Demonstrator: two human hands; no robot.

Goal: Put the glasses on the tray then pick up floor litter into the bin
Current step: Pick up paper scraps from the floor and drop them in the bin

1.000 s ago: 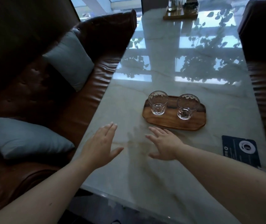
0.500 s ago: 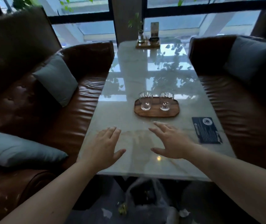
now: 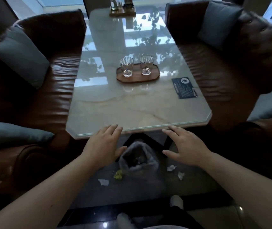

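Two clear glasses, one at the left [image 3: 126, 66] and one at the right [image 3: 146, 65], stand upright on a wooden tray [image 3: 153, 76] in the middle of the marble table [image 3: 132, 106]. On the floor under the table's near edge sits a bin lined with a grey bag [image 3: 138, 160]. Around it lie white paper scraps, one [image 3: 103, 182] to its left, two [image 3: 171, 168] [image 3: 181, 175] to its right, and a yellow-green crumpled piece [image 3: 118, 174] at its foot. My left hand [image 3: 103, 146] and my right hand [image 3: 184, 145] hover empty, fingers spread, on either side above the bin.
Brown leather sofas with grey cushions flank the table, the left one [image 3: 49, 90] and the right one [image 3: 223, 71]. A dark blue card [image 3: 184, 87] lies on the table's right side. A small wooden stand [image 3: 122, 10] with bottles sits at the far end. My feet [image 3: 175, 201] show below.
My view has pulled back and tilted down, so the bin and floor litter now show. Both hands have drawn back from over the tabletop to past its near edge, still empty.
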